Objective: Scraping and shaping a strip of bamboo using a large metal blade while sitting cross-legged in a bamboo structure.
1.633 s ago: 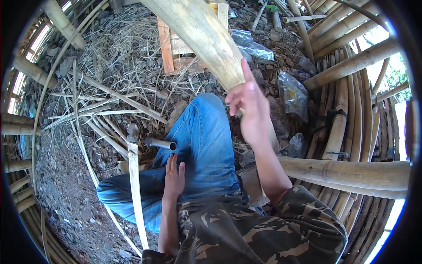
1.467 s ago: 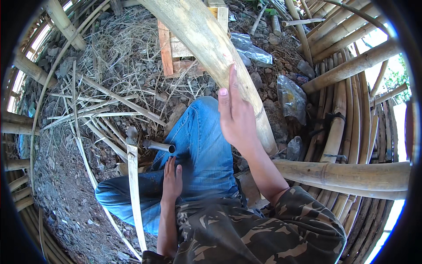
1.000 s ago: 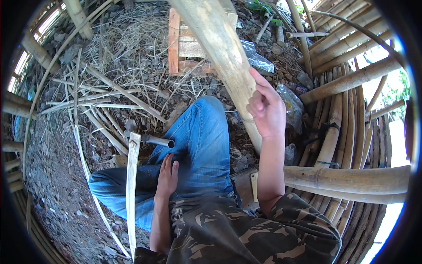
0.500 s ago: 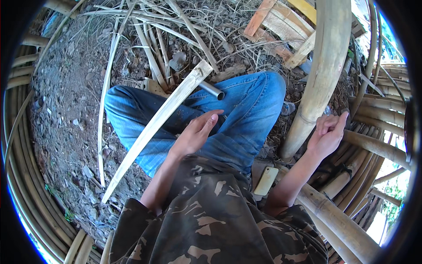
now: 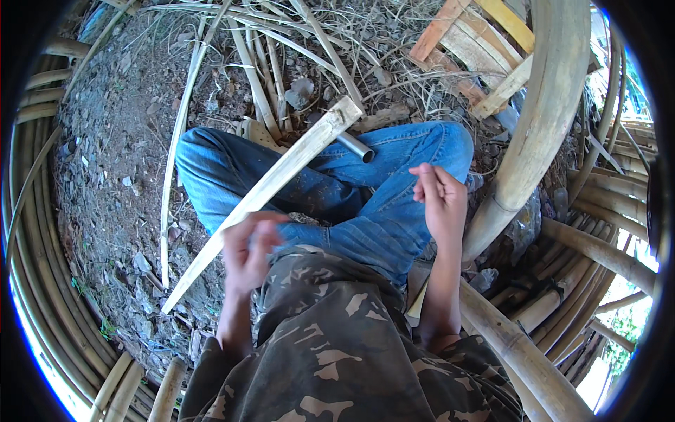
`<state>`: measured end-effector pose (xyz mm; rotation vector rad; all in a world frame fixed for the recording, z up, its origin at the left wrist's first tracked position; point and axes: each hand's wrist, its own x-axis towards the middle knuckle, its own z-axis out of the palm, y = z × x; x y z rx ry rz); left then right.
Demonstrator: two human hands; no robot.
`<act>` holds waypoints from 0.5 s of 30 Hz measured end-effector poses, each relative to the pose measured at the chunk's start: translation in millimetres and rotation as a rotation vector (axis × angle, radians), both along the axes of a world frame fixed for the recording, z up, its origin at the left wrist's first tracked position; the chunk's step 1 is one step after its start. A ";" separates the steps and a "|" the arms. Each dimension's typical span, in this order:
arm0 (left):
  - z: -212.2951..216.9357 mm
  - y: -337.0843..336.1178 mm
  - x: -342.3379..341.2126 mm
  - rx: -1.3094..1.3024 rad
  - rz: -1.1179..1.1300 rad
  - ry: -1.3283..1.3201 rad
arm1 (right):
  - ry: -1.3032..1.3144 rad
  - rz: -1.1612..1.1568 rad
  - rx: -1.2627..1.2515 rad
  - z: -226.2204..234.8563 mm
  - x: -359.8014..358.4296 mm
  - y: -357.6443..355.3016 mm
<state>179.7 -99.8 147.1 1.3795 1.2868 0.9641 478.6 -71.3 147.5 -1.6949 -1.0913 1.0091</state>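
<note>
A split bamboo strip (image 5: 281,179), pale on its face, slants across my blue jeans (image 5: 415,151) from the ground at the left. Under its far end lies a grey metal tube (image 5: 356,148), its open end toward me. My left hand (image 5: 247,252) hovers at the strip's nearer half, smeared by motion; whether it touches the strip cannot be told. Over my right thigh my right hand (image 5: 444,207) is raised with its fingers curled together, and nothing shows in them. It is apart from the strip and the tube.
A thick bamboo pole (image 5: 531,141) rises close on my right. Bamboo rails (image 5: 598,250) run behind it, and stacked poles (image 5: 42,260) curve along the left. Thin strips and shavings (image 5: 380,42) litter the ground ahead, beside a broken wooden frame (image 5: 492,49).
My left hand has moved left and nearer to me, up to the strip. The right hand has swung left, from beyond the thick pole to over my thigh. The phone is now mostly hidden.
</note>
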 end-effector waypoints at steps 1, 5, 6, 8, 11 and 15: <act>-8.6 -2.8 -19.0 0.119 0.133 0.107 | -0.057 0.027 -0.014 -9.7 -1.6 6.2; -35.8 -5.1 -61.4 0.245 0.457 0.396 | -0.284 0.210 0.092 -42.8 -24.0 48.3; -35.8 -1.7 -62.0 0.292 0.403 0.577 | -0.397 0.283 0.072 -53.7 -31.7 60.8; -49.9 1.2 -58.5 0.377 0.321 0.598 | -0.510 0.361 0.072 -90.5 -45.9 85.3; -52.0 6.4 -40.9 0.318 0.179 0.549 | -0.824 0.554 0.012 -149.9 -65.2 119.9; -34.1 32.7 -3.7 0.455 0.083 0.596 | -0.931 0.573 0.074 -190.6 -77.1 135.8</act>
